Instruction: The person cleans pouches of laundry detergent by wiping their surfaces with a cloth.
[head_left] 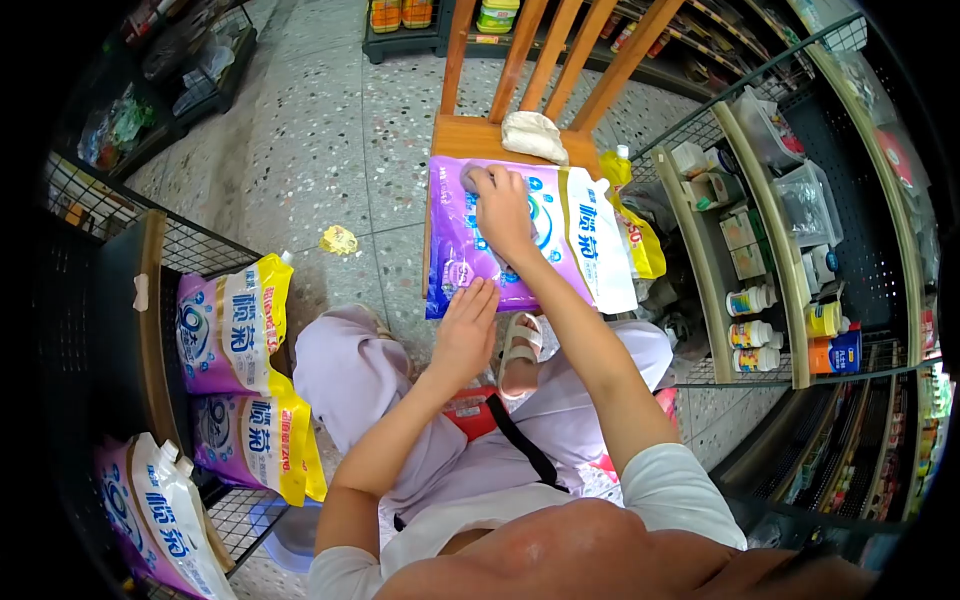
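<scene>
A purple and white laundry detergent pouch (568, 262) lies flat on the seat of a wooden chair (480, 137), its white spout end to the right. My right hand (505, 208) presses on the upper left part of the pouch, fingers bent over a small greyish wad (469, 178) that looks like a cloth. Most of that wad is hidden under the fingers. My left hand (468, 328) rests on the pouch's near edge with its fingers stretched out flat. Beyond the pouch, near the chair's back slats, sits a folded off-white cloth (534, 137).
Several similar detergent pouches (235, 330) stand on a rack at my left. A yellow pouch (640, 235) is right of the chair. Shelves with bottles (750, 300) and plastic bins (808, 203) line the right side. A crumpled yellowish item (338, 240) lies on the speckled floor.
</scene>
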